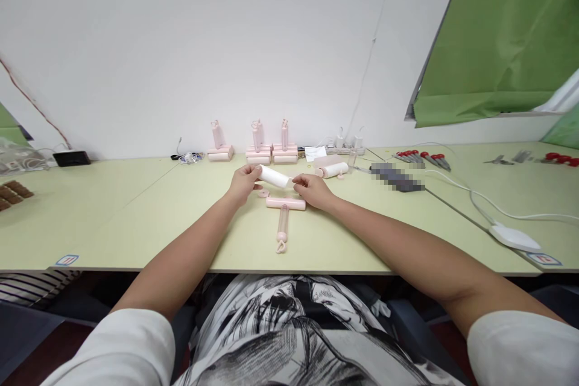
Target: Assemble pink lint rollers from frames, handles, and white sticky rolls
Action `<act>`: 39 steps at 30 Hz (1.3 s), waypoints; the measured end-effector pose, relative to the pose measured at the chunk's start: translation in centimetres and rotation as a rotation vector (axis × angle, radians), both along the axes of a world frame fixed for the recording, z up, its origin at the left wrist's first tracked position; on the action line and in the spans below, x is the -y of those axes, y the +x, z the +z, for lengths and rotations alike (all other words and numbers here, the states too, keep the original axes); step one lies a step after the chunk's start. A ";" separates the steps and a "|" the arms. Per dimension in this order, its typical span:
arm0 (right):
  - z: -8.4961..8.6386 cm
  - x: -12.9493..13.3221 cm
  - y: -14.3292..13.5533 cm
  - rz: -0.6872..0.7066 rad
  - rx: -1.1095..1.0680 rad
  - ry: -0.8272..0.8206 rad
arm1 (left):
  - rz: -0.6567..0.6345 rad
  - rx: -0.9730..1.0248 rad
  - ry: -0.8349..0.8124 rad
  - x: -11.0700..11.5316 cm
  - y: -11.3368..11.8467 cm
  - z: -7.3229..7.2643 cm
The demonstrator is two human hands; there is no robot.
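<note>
My left hand (pixel 244 184) is closed around the left end of a white lint roller refill (pixel 274 177), which is tilted with its right end lower. At that right end, my right hand (pixel 314 189) has its fingers pinched on the edge of the roll; exactly what lies between the fingertips is too small to make out. Below the roll a pink lint roller body (pixel 286 204) lies on the table, its clear pink handle (pixel 283 223) pointing toward me. A small round pink end cap (pixel 263 193) rests beside my left hand.
Assembled pink lint rollers (pixel 284 154) stand along the wall. Another white roll (pixel 335 170) lies behind my right hand. Farther right are a blurred dark object (pixel 398 177), red-handled tools (pixel 409 157) and a white device (pixel 514 237) with a cable. Brown blocks (pixel 15 193) sit far left.
</note>
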State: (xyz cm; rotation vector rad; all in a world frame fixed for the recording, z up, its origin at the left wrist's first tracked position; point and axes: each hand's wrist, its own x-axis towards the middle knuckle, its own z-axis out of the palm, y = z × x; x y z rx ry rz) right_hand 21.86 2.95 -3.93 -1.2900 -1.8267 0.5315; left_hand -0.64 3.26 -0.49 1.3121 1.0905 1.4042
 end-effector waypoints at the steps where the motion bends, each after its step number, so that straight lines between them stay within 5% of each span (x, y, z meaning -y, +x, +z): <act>1: 0.0 -0.1 0.0 0.003 -0.016 0.010 | 0.038 0.001 0.028 -0.2 -0.1 0.0; 7: 0.6 0.0 0.3 -0.003 -0.113 0.103 | 0.407 -0.070 0.159 -2.1 -1.5 -0.5; 13: 1.5 -0.4 1.5 -0.143 0.113 0.235 | 0.508 -0.225 0.234 -4.0 -2.8 -1.6; 19: 0.7 -1.5 2.1 -0.111 0.365 0.250 | 0.456 -0.430 0.356 -3.8 -2.4 -1.9; 30: 0.3 -0.8 1.2 0.103 0.167 0.160 | 0.114 -0.892 0.344 -2.5 -1.7 -2.6; 39: 0.1 -1.0 1.4 0.171 0.063 0.123 | 0.137 -0.953 0.294 -2.1 -1.1 -2.5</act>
